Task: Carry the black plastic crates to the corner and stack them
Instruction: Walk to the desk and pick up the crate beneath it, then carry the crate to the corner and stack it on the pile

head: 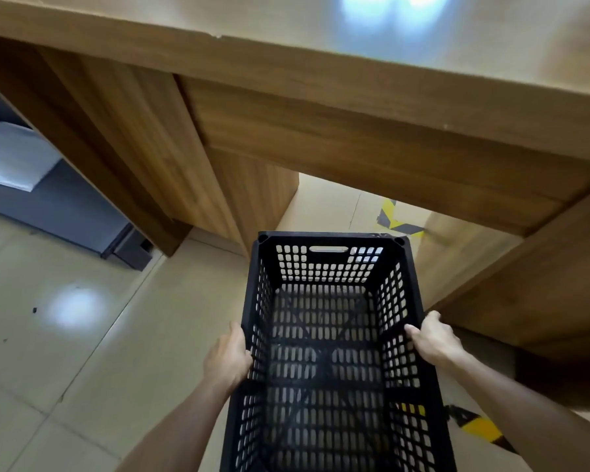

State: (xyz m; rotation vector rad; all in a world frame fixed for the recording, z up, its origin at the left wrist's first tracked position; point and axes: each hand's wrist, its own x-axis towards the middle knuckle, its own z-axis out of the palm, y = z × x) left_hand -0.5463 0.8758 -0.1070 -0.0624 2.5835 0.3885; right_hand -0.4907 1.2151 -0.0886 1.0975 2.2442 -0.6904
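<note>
The black crate (331,352), open and empty, is held out in front of the person above the pale tiled floor (82,369). The left hand (227,359) clamps its left long rim, and the right hand (431,338) clamps the right rim, thumb inside. Just ahead stands a wooden desk (321,131). Yellow-and-black tape (394,221) marks the floor beneath it.

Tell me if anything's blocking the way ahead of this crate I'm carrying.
Yes. The wooden desk stands right ahead of the black crate, which the left hand and right hand hold by its side rims. No corner or stack is in view.
</note>
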